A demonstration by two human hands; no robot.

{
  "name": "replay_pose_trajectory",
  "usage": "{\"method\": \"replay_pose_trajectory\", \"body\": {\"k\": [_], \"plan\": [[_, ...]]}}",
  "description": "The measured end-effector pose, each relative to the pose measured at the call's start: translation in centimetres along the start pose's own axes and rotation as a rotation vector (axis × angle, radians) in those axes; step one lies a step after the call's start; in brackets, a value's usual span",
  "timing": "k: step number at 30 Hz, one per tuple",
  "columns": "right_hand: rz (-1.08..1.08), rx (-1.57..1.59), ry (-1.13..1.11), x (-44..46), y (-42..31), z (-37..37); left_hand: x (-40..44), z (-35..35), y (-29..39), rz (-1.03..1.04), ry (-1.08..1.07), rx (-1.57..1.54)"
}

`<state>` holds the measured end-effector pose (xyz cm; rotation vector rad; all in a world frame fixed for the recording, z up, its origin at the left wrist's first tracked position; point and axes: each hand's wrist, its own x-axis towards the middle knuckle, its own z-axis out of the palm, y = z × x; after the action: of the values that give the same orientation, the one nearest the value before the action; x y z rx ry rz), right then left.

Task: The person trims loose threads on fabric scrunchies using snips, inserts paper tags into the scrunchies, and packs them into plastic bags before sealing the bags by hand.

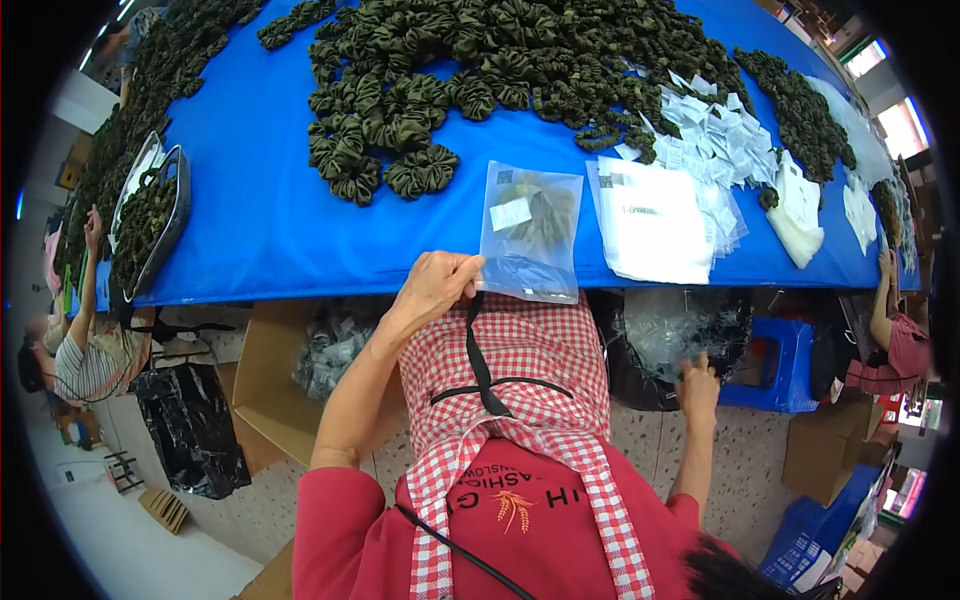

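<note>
My left hand [440, 285] pinches the lower left corner of a clear plastic bag [532, 268] at the table's front edge. Inside the bag shows a dark green scrunchie [545, 215], with a white label [510, 214] over it. Below the table edge on the right, my right hand [698, 385] has its fingers apart, with nothing seen in them. It is beside a black-lined bin [735, 345] full of clear plastic scraps [665, 330]. To the right of the bagged scrunchie lies a stack of flat clear bags [655, 220].
Dark green scrunchies [430, 100] are heaped across the blue table [240, 230]. White labels [715, 135] are piled at right. Below stand an open cardboard box [270, 390] and a blue stool [785, 365]. Co-workers' arms [88, 270] show at both sides.
</note>
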<state>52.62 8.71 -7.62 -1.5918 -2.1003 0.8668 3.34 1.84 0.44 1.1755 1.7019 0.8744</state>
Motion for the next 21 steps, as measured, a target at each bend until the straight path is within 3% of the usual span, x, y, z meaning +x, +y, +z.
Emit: {"method": "replay_pose_trajectory", "body": {"k": [2,4,6,7,12,14,16,18,19,21], "plan": [[-0.105,-0.645,0.306,-0.6,-3.7,0.4,-0.8,-0.6,-0.3,0.075,0.080,0.053],[-0.419,-0.490,0.387,1.5,-10.1,0.8,-1.2,-1.3,-1.4,0.031,0.024,0.088],[-0.768,-0.445,0.411,4.8,-15.8,2.4,-0.7,-1.8,-0.8,0.889,0.405,0.838],[-0.894,-0.416,0.366,6.2,-17.2,3.7,0.0,-1.7,-2.2,0.923,0.316,0.892],[-1.209,-0.536,0.100,11.4,-20.2,7.4,1.4,-0.8,-1.8,1.002,0.249,0.930],[-1.280,-0.551,0.088,12.4,-20.3,8.0,2.2,-0.7,-2.6,1.063,0.201,0.934],[-1.286,-0.349,0.037,12.9,-20.1,8.9,2.4,-0.7,-2.4,1.054,0.207,0.843],[-1.222,-0.234,0.013,13.0,-20.0,9.7,2.6,-0.5,-2.8,0.824,0.136,0.561],[-1.091,-0.112,0.016,13.0,-19.8,10.1,2.9,-0.4,-2.9,0.821,0.136,0.559],[-0.882,0.100,0.089,12.9,-20.4,10.7,3.4,-0.3,-2.8,0.628,0.169,0.382]]}}
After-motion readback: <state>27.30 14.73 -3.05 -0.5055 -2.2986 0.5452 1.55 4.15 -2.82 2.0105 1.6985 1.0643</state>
